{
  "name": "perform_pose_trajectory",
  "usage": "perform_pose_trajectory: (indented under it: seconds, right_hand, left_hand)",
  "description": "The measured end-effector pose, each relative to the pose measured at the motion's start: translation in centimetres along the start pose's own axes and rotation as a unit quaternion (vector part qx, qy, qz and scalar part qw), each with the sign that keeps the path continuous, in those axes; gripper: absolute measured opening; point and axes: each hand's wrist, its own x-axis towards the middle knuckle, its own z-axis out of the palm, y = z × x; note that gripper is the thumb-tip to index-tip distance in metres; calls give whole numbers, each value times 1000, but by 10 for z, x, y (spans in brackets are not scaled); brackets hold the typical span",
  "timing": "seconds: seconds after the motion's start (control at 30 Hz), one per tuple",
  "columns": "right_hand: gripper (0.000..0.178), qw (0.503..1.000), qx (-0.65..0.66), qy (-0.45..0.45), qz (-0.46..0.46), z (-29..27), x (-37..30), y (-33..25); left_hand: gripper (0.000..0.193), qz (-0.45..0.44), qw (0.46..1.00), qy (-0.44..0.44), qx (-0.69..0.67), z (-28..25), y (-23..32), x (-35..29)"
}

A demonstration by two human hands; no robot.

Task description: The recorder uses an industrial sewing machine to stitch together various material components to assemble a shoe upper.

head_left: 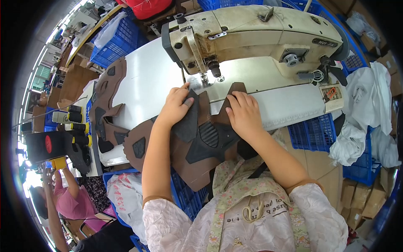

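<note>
A brown shoe-upper panel (187,176) with black patches hangs over the front edge of the sewing machine's white bed, its upper end close to the presser foot (204,80). My left hand (173,107) is closed on a dark grey fabric piece (186,124) lying over the panel, thumb on top and index finger reaching toward the needle area. Bent fingers of my right hand (245,114) grip the panel's brown upper right arm, thumb against its edge. The cream sewing machine (252,38) stands across the far side. Whether any seam joins the grey piece to the panel cannot be made out.
More brown and black panels (107,101) lie along the table's left side. Thread spools (77,126) stand beyond them. Blue crates (312,132) and white plastic bags (357,113) are at the right. A person in pink (75,201) sits at the lower left.
</note>
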Motion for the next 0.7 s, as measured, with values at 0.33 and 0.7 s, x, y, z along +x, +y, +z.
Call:
perform_pose_trajectory:
  seconds: [0.33, 0.7]
  right_hand:
    - [53, 999, 17, -49, -9, 0, 5, -1]
    - [54, 992, 73, -83, -63, 3, 5, -16]
  left_hand:
    - [37, -252, 856, 9, -452, -41, 37, 4]
    - [27, -142, 985, -5, 97, 8, 58, 24]
